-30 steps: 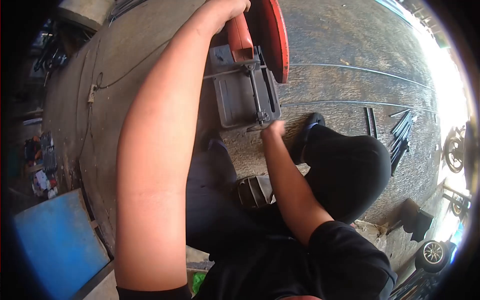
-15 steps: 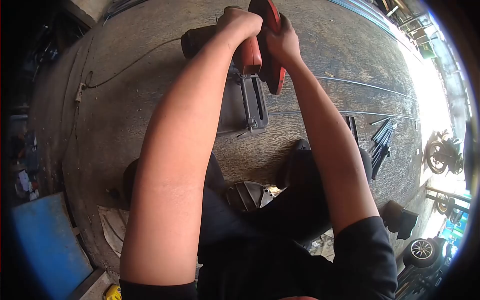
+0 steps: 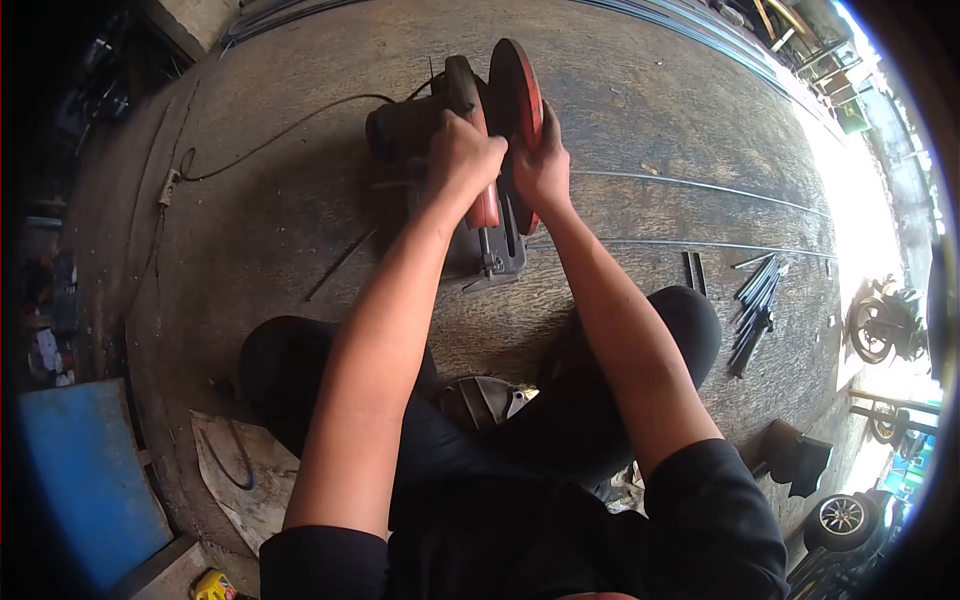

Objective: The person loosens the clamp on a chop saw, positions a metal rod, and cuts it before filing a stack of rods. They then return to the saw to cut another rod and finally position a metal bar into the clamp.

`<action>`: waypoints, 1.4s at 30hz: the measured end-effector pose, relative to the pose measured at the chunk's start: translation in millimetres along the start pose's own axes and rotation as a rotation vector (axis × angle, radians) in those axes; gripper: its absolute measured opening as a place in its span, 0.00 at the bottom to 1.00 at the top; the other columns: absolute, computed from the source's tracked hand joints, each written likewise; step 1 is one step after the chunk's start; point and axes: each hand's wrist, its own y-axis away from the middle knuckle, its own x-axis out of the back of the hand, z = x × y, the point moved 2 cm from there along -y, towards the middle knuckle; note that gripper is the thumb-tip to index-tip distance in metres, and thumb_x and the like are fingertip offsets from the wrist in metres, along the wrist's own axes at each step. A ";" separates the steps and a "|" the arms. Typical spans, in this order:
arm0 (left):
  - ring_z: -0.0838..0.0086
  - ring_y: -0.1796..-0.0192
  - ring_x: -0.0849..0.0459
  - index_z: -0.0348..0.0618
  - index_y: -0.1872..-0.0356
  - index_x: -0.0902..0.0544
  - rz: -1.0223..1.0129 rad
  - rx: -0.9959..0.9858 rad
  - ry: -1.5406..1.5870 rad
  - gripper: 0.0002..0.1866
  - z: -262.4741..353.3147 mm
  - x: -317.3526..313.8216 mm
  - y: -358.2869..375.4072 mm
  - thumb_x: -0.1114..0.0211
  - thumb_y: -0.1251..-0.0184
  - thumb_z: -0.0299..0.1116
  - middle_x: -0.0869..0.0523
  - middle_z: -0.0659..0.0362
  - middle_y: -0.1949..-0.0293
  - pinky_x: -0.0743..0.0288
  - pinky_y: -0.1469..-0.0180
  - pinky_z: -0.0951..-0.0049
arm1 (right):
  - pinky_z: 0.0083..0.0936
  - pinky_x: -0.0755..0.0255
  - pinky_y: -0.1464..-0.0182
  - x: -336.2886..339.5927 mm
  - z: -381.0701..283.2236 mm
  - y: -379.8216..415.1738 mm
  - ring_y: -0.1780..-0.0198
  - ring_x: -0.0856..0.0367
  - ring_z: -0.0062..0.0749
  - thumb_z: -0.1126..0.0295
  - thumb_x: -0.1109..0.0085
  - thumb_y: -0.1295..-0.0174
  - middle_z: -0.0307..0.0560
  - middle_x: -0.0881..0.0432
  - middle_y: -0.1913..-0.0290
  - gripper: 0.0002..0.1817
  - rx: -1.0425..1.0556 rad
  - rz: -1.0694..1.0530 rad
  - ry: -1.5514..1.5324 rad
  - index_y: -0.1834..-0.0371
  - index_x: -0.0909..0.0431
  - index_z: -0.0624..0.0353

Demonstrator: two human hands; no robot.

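Observation:
A chop saw stands on the floor in front of me, with its dark motor (image 3: pixel 392 130) at the left and its grey base (image 3: pixel 510 262) below. My left hand (image 3: pixel 467 155) is closed around the saw's red handle (image 3: pixel 486 210), beneath a dark upper part of the arm. Right of it is a large cutting disc (image 3: pixel 512 85), dark on its face and red along the rim, tilted a little. My right hand (image 3: pixel 543 170) grips the disc at its right rim. The palm and fingers partly cover the disc's lower half.
A cable (image 3: pixel 260 148) runs left from the saw to a socket (image 3: pixel 168 188). Thin metal rods (image 3: pixel 690 178) lie across the floor, and a bundle of cut bars (image 3: pixel 757 310) lies at the right. A dark ribbed metal part (image 3: pixel 483 402) sits between my legs. A blue panel (image 3: pixel 95 480) stands at lower left.
Both hands have come nearer to me and slightly left, and the handle and disc have come down with them. More of the disc's dark face shows now.

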 end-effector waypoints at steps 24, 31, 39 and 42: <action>0.51 0.72 0.14 0.21 0.68 0.26 0.068 0.040 0.225 0.15 -26.7 -20.7 36.1 0.37 0.56 0.24 0.19 0.40 0.78 0.21 0.70 0.61 | 0.27 0.35 0.36 -3.5 30.5 5.9 0.41 0.24 0.36 0.79 0.42 0.60 0.55 0.22 0.43 0.40 -0.310 -0.105 -0.350 0.35 0.34 0.69; 0.52 0.72 0.13 0.21 0.67 0.25 0.026 0.090 0.228 0.15 -30.3 -23.9 41.8 0.37 0.56 0.22 0.18 0.39 0.76 0.20 0.70 0.61 | 0.27 0.34 0.36 -5.0 31.9 14.4 0.41 0.24 0.34 0.79 0.43 0.61 0.53 0.22 0.44 0.40 -0.292 -0.075 -0.352 0.34 0.34 0.69; 0.49 0.69 0.13 0.22 0.63 0.25 0.036 0.091 0.184 0.17 -37.4 -29.1 45.5 0.36 0.56 0.23 0.17 0.38 0.73 0.18 0.69 0.60 | 0.27 0.34 0.37 -7.0 39.9 23.8 0.41 0.23 0.35 0.78 0.44 0.59 0.54 0.22 0.44 0.40 -0.307 -0.068 -0.341 0.34 0.34 0.68; 0.47 0.67 0.13 0.22 0.64 0.25 0.040 0.109 0.182 0.17 -41.6 -32.9 48.3 0.35 0.55 0.23 0.17 0.36 0.72 0.18 0.66 0.59 | 0.27 0.34 0.37 -6.8 41.0 27.3 0.41 0.23 0.36 0.77 0.43 0.59 0.55 0.22 0.44 0.40 -0.284 -0.060 -0.306 0.33 0.35 0.67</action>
